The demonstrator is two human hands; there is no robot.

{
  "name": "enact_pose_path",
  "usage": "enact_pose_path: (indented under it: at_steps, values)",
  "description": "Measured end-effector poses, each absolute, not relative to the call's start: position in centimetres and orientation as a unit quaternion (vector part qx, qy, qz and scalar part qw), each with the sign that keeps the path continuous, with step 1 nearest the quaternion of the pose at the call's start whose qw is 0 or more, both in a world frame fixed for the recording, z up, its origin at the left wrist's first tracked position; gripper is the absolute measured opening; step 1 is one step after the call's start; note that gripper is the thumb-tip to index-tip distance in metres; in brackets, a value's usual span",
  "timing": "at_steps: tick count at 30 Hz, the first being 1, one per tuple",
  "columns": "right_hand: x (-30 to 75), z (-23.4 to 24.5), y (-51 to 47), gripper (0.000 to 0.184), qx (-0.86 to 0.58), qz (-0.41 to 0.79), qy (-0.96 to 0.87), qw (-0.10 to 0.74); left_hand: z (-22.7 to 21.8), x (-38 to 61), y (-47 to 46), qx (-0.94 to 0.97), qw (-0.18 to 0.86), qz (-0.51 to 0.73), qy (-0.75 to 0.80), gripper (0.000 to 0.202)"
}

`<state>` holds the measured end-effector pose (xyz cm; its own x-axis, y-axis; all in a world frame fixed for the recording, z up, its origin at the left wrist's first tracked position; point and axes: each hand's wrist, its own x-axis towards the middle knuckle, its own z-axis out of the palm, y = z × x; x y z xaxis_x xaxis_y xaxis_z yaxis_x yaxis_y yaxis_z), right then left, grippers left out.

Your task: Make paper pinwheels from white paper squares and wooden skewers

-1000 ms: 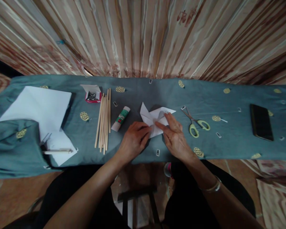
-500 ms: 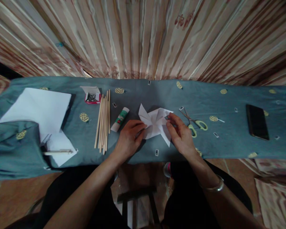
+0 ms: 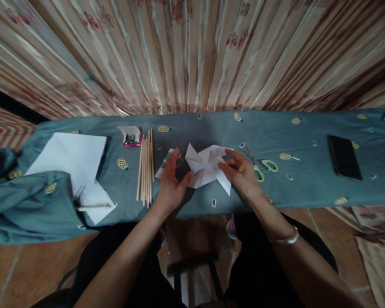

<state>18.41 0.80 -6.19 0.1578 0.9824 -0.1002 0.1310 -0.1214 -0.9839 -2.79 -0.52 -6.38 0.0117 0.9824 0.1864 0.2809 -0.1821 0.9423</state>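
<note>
A white folded paper pinwheel lies on the blue-grey cloth-covered table in front of me. My left hand is open, fingers stretched upward, its thumb touching the pinwheel's left edge and its fingertips over a glue stick. My right hand rests on the pinwheel's right side, fingers curled onto the paper flaps. A bangle sits on my right wrist.
A bundle of wooden sticks lies left of the glue stick, behind it an open pink box of pins. Green-handled scissors lie right of my right hand. White paper sheets, a pencil, a black phone.
My left hand opened and lifted its fingers off the paper toward the glue stick. My right hand stayed at the pinwheel's right side. The camera tilted slightly.
</note>
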Motion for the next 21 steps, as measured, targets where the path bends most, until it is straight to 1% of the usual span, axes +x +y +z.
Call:
enact_pose_path:
  at_steps: [2,4,6,8,10,12,15,21]
  values:
    - [18.4,-5.2,0.9,0.058,-0.581,0.496,-0.416,0.494,-6.5,-2.5,-0.3,0.54,0.429,0.506,0.518,0.076]
    - [18.4,-4.1,0.9,0.057,-0.567,0.515,-0.381,0.518,-6.2,-2.3,0.0,0.462,0.493,0.532,0.511,0.084]
    - [18.5,-3.1,0.8,0.057,-0.556,0.522,-0.361,0.537,-5.4,-2.3,0.2,0.39,0.557,0.541,0.495,0.084]
    - [18.5,-2.4,0.6,0.056,-0.544,0.531,-0.352,0.546,-4.3,-2.3,0.4,0.35,0.625,0.521,0.464,0.073]
    - [18.5,-2.0,0.3,0.056,-0.53,0.541,-0.361,0.545,-3.3,-2.2,0.4,0.344,0.688,0.476,0.426,0.054]
    - [18.4,-1.8,-0.1,0.056,-0.518,0.548,-0.379,0.537,-2.7,-2.0,0.3,0.349,0.723,0.436,0.406,0.039]
    - [18.2,-1.9,-0.5,0.055,-0.508,0.553,-0.403,0.523,-2.8,-1.5,0.1,0.345,0.73,0.416,0.419,0.032]
    - [17.8,-2.3,-0.8,0.057,-0.503,0.54,-0.441,0.51,-3.8,-0.8,-0.2,0.331,0.67,0.467,0.473,0.033]
